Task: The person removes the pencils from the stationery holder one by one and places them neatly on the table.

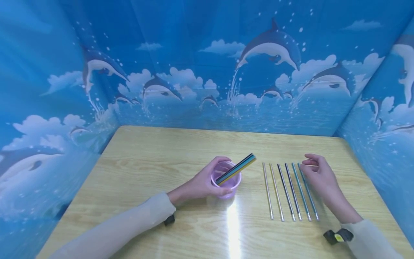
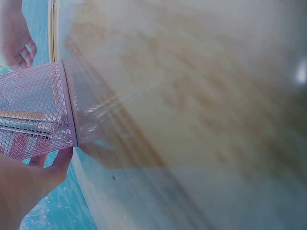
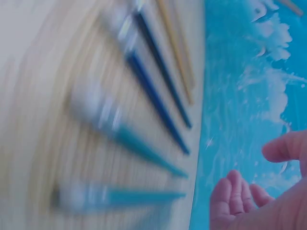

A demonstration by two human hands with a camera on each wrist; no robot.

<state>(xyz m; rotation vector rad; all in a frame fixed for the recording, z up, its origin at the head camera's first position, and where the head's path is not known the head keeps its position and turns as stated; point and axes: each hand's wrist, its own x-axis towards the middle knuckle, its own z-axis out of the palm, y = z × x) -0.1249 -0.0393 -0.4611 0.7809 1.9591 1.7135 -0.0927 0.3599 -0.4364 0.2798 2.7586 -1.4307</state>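
My left hand (image 1: pixel 202 182) grips a pink mesh pen cup (image 1: pixel 238 182) around its side, thumb at the near side and fingers at the far side. Several pencils (image 1: pixel 238 168), in black, teal and yellow, lean out of the cup toward the right. In the left wrist view, they show through the mesh wall (image 2: pixel 29 88). Right of the cup lies a row of pencils (image 1: pixel 285 190), silvery, gold, dark blue and teal, white eraser ends toward me. My right hand (image 1: pixel 321 177) is beside the far end of the rightmost teal pencil, its fingers loosely bent and holding nothing.
A light wood-grain table (image 1: pixel 155 151) carries everything. Blue curtains (image 1: pixel 194 36) printed with dolphins and clouds stand behind it and at both sides. Light glares off the tabletop in front of the cup. Dark straps (image 1: pixel 337 236) sit at both wrists.
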